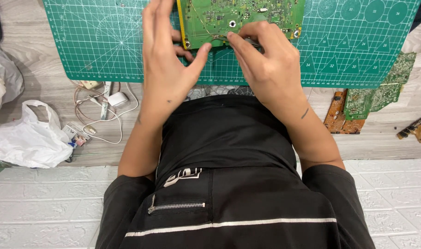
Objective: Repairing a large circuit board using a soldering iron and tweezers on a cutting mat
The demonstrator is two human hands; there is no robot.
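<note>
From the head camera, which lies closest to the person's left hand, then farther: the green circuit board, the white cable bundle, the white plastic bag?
Measured from the left hand:
1. Green circuit board, touching its fingers, up top.
2. White cable bundle, lower left, off the mat.
3. White plastic bag, far left.

Electronics repair bench: cutting mat (104, 46), circuit boards (372, 99).

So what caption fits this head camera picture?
Two hands, left hand and right hand, work on a green circuit board over a green cutting mat.
</note>
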